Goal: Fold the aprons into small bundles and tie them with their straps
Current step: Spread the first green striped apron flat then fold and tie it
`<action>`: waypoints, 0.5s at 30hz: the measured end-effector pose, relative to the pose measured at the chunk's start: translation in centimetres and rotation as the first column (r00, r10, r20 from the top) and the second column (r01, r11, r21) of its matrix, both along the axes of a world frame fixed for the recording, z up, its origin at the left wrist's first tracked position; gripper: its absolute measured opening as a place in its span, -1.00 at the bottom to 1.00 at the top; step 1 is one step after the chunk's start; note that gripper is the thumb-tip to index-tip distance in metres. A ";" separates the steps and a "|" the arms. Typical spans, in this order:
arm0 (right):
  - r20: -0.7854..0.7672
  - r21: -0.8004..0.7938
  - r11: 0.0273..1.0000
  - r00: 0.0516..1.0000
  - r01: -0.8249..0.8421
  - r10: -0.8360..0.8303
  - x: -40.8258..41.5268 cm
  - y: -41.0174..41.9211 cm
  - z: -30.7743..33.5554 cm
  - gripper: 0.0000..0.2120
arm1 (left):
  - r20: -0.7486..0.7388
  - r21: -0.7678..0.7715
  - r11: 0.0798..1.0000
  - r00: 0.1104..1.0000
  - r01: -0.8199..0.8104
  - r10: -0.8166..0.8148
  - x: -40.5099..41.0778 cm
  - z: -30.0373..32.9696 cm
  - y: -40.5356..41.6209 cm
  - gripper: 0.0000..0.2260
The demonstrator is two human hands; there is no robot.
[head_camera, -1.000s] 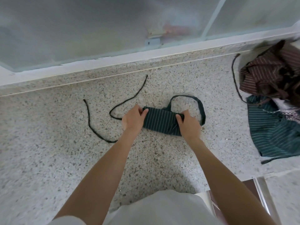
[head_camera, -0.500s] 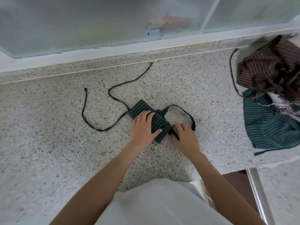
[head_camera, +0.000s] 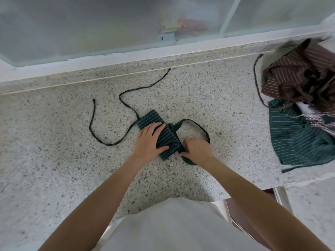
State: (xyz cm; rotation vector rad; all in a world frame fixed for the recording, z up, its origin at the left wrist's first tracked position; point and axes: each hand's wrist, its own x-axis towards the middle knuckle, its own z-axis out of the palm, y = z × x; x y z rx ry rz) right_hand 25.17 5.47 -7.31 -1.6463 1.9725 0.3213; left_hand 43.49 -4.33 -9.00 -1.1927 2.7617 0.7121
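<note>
Two hands on the green striped bundle point(head_camera: 164, 132) mid-bench point(head_camera: 54, 160), which got swung from lying sideways a second ago to sitting diagonal. Left hand point(head_camera: 149, 140) presses it flat with straight fingers, while the right hand point(head_camera: 196, 148) now curls around the neck loop point(head_camera: 197, 128) at the near end. Looks like folding's done and wrapping starts; long ties point(head_camera: 108, 124) lie loose, more aprons point(head_camera: 299, 109) wait on the right.

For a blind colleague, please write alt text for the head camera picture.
A person's left hand presses flat on a folded green striped apron on a speckled counter, while the right hand grips its strap loop. Two long straps trail to the left, and a pile of aprons lies at the right.
</note>
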 end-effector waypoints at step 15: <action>0.347 -0.457 0.843 0.929 0.285 -0.126 1.3 -3.2 1.4 -0.77 | -0.066 0.149 0.985 0.995 0.085 -0.076 1.7 0.6 0.5 -0.30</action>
